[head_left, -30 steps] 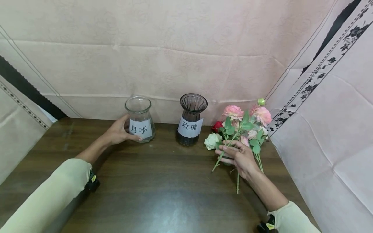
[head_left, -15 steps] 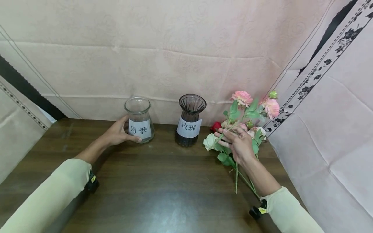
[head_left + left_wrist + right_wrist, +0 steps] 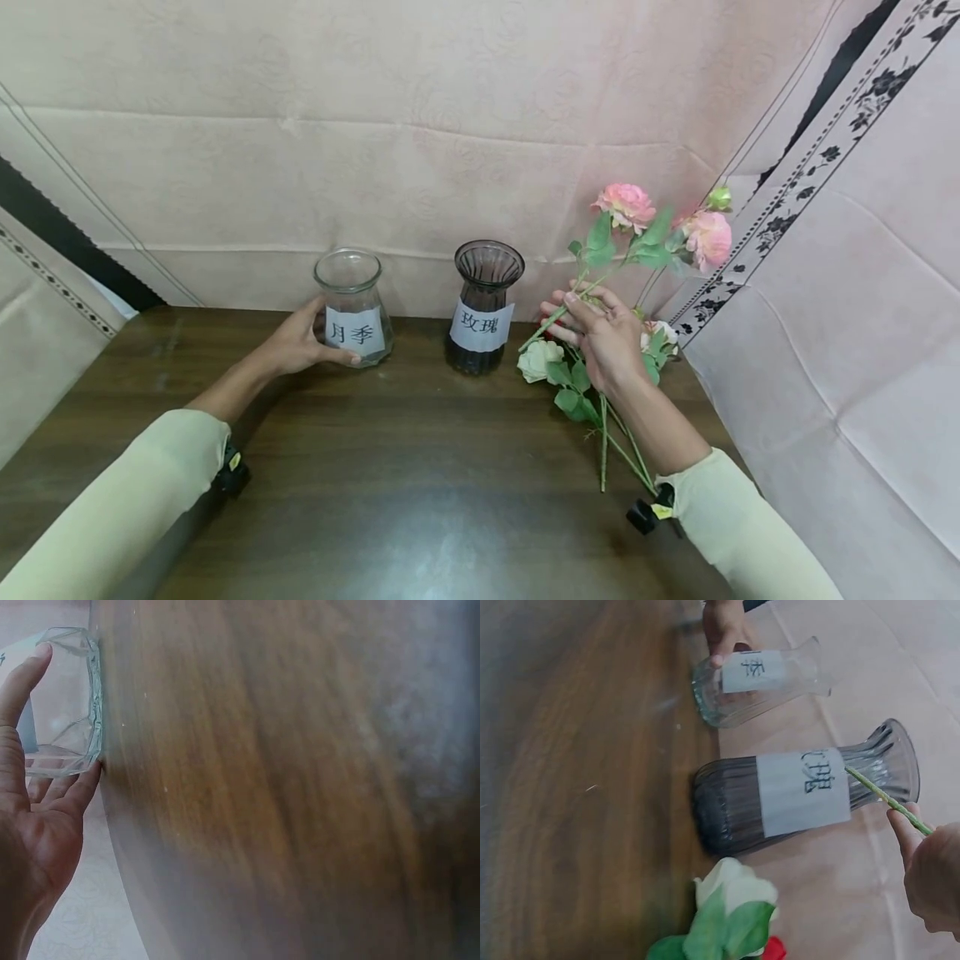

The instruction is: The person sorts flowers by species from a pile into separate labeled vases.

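At the left my left hand holds a clear glass vase by its lower side, thumb across the front near a white label with Chinese characters. The vase stands upright on the table. My right hand pinches the green stem of an artificial flower spray with two pink blooms and a green bud. The spray is raised above the other flowers, stem end slanting down and left. Between the hands stands a dark ribbed glass vase, also labelled; in the right wrist view the stem end overlaps it.
Under and beside the right hand lie a white rose, a mostly hidden red rose and a white flower, their stems pointing toward me. Patterned cloth hangs behind and beside the brown wooden table.
My right hand has lifted the pink flower spray up and away from the other flowers. My left hand stays on the clear vase, which has not visibly moved.
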The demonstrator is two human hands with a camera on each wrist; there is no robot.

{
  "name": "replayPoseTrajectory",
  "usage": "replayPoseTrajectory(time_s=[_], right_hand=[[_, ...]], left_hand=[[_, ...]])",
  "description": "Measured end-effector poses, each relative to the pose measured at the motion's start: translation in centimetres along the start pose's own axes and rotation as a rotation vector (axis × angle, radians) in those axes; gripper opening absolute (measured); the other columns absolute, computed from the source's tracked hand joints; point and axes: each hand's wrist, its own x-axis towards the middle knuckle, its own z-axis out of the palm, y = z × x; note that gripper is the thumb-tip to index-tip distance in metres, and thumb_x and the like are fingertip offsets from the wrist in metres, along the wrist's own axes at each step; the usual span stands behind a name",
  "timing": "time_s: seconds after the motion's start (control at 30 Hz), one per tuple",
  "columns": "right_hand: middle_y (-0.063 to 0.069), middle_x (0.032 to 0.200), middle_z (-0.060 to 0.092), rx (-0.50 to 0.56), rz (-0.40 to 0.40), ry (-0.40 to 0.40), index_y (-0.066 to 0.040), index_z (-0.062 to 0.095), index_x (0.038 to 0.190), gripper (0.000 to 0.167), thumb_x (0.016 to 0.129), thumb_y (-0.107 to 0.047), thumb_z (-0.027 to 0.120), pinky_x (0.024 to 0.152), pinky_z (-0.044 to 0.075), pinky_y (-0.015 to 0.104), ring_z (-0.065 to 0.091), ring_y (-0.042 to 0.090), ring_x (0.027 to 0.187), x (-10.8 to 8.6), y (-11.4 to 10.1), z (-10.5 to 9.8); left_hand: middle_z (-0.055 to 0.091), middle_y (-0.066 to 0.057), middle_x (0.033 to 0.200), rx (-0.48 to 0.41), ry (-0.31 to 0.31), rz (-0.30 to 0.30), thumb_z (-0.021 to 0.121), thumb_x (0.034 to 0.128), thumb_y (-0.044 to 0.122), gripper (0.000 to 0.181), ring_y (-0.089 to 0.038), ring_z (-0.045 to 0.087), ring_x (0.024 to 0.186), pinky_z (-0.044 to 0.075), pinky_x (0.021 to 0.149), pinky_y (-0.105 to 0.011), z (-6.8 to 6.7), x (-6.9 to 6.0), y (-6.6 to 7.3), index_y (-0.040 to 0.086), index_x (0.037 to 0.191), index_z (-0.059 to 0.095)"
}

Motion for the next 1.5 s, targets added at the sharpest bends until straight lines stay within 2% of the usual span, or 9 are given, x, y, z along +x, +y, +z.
replayPoseTrajectory(time_s=[0.17,0.43,0.73,0.8,1.03,1.1,1.27,1.33,1.5], right_hand=[[0.002,0.106,0.087,0.042,-0.031,0.0,-0.004,0.066,0.128,0.015,0.113,-0.004,0.066,0.092,0.069,0.043,0.087,0.021,0.098,0.4,-0.8,1.4],[0.001,0.106,0.088,0.065,-0.083,-0.04,-0.006,0.068,0.125,0.012,0.114,-0.005,0.065,0.089,0.07,0.042,0.088,0.021,0.098,0.5,-2.1,3.8],[0.005,0.104,0.087,0.151,-0.129,-0.071,0.0,0.064,0.131,0.018,0.113,0.001,0.063,0.088,0.07,0.043,0.088,0.022,0.096,0.7,-2.9,7.0],[0.006,0.104,0.087,0.164,-0.135,-0.057,-0.001,0.065,0.131,0.019,0.112,0.001,0.064,0.088,0.07,0.043,0.088,0.021,0.097,0.8,-2.9,7.7],[0.003,0.105,0.086,0.163,-0.172,0.007,0.013,0.054,0.147,0.039,0.113,-0.004,0.065,0.091,0.07,0.041,0.087,0.019,0.1,1.3,-2.3,9.9],[0.011,0.109,0.086,0.173,-0.189,0.027,0.013,0.054,0.147,0.04,0.113,-0.004,0.066,0.091,0.07,0.042,0.087,0.019,0.099,1.4,-2.1,10.6],[0.015,0.109,0.084,0.23,-0.212,0.072,0.014,0.055,0.145,0.039,0.112,-0.003,0.068,0.09,0.071,0.042,0.087,0.02,0.098,1.7,-1.7,12.3],[0.01,0.106,0.084,0.252,-0.217,0.091,0.013,0.058,0.142,0.036,0.112,-0.003,0.068,0.089,0.071,0.041,0.087,0.02,0.098,1.8,-1.5,12.9],[0.025,0.119,0.082,0.314,-0.234,0.159,0.01,0.062,0.134,0.026,0.111,-0.002,0.069,0.094,0.069,0.047,0.086,0.031,0.108,1.9,-1.1,14.7]], left_hand=[[0.062,-0.019,0.154,0.001,0.004,-0.001,0.105,0.0817,0.021,0.116,-0.041,0.063,0.142,0.056,0.116,-0.046,0.0,0.1,0.0,0.012,0.172,0.033],[0.058,-0.021,0.158,-0.019,-0.006,-0.019,0.104,0.0824,0.019,0.121,-0.045,0.059,0.148,0.049,0.124,-0.061,-0.1,0.1,-0.1,0.012,0.176,0.027],[0.061,-0.021,0.154,0.007,0.005,-0.021,0.105,0.0822,0.02,0.119,-0.043,0.062,0.144,0.054,0.12,-0.054,0.0,0.1,-0.1,0.011,0.174,0.03],[0.061,-0.021,0.154,0.007,0.004,-0.02,0.105,0.082,0.021,0.119,-0.043,0.062,0.143,0.054,0.119,-0.054,0.0,0.1,0.0,0.011,0.174,0.03],[0.062,-0.021,0.155,-0.013,-0.009,-0.003,0.105,0.0804,0.019,0.122,-0.045,0.063,0.144,0.051,0.122,-0.062,-0.1,0.1,-0.3,0.014,0.175,0.029],[0.062,-0.021,0.155,-0.017,-0.011,-0.003,0.105,0.0805,0.019,0.122,-0.045,0.062,0.145,0.051,0.122,-0.063,-0.2,0.0,-0.4,0.014,0.175,0.028],[0.062,-0.02,0.155,0.003,-0.006,-0.007,0.105,0.0806,0.02,0.12,-0.044,0.063,0.144,0.054,0.119,-0.053,-0.2,0.1,-0.4,0.013,0.174,0.03],[0.063,-0.02,0.154,0.011,-0.004,-0.007,0.106,0.0806,0.021,0.119,-0.042,0.063,0.143,0.054,0.117,-0.049,-0.2,0.1,-0.3,0.013,0.173,0.032],[0.062,-0.02,0.156,0.02,-0.001,-0.006,0.106,0.0807,0.021,0.119,-0.043,0.062,0.145,0.051,0.12,-0.057,-0.1,0.3,-0.3,0.013,0.174,0.031]])
